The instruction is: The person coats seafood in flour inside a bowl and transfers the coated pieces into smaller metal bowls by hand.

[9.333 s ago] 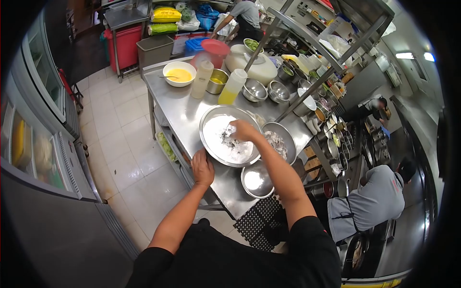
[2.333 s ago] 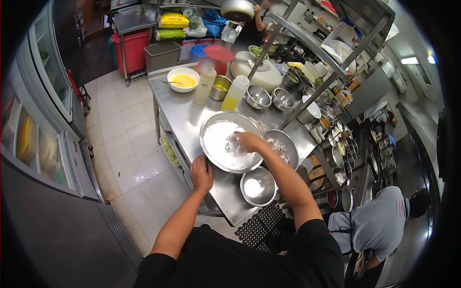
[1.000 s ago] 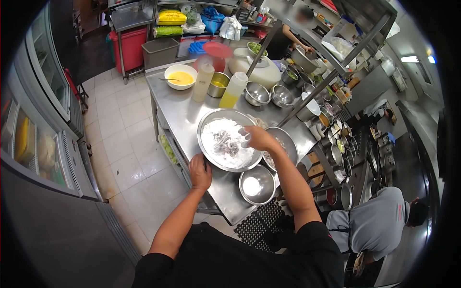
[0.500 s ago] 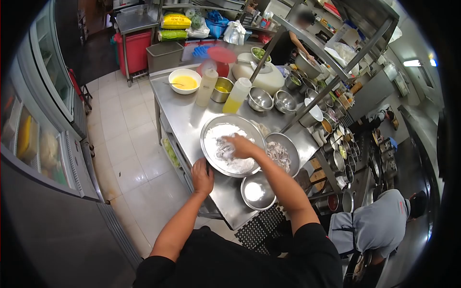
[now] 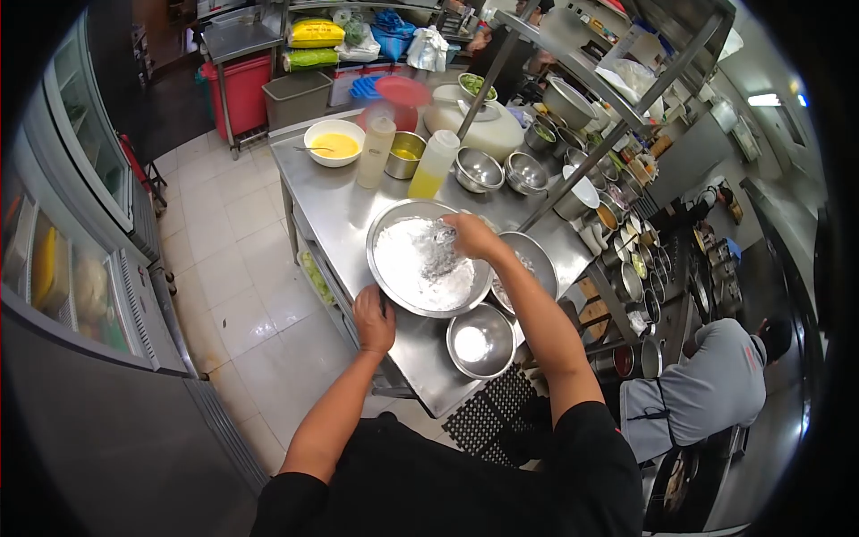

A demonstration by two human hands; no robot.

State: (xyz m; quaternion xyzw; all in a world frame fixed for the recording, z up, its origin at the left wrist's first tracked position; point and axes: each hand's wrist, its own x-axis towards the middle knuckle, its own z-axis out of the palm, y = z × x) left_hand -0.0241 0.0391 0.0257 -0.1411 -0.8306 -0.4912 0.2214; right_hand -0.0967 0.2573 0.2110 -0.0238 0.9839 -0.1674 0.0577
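A large steel bowl (image 5: 383,285) holds white powder (image 5: 407,255) and coated pieces. My right hand (image 5: 472,238) is over its right side, fingers closed on powder-covered pieces (image 5: 438,258) that look blurred. At the table's near edge, below the bowl, my left hand (image 5: 373,319) has its fingers together beside a small dark thing I cannot make out. Partly behind my right forearm is a second steel bowl (image 5: 542,261) with pale pieces. A smaller steel bowl (image 5: 481,343) with nothing visible inside sits just below the large one.
On the steel table (image 5: 335,210) are a white bowl of yellow liquid (image 5: 334,145), two squeeze bottles (image 5: 433,166) (image 5: 376,152), a steel pot (image 5: 405,154) and small steel bowls (image 5: 479,170). A shelf post (image 5: 573,179) rises at the right. A person in grey (image 5: 716,385) stands lower right.
My right hand has moved from the bowl's middle to its upper right side, lifting coated pieces. My left hand stays at the table edge. The person at the back has moved behind the shelf.
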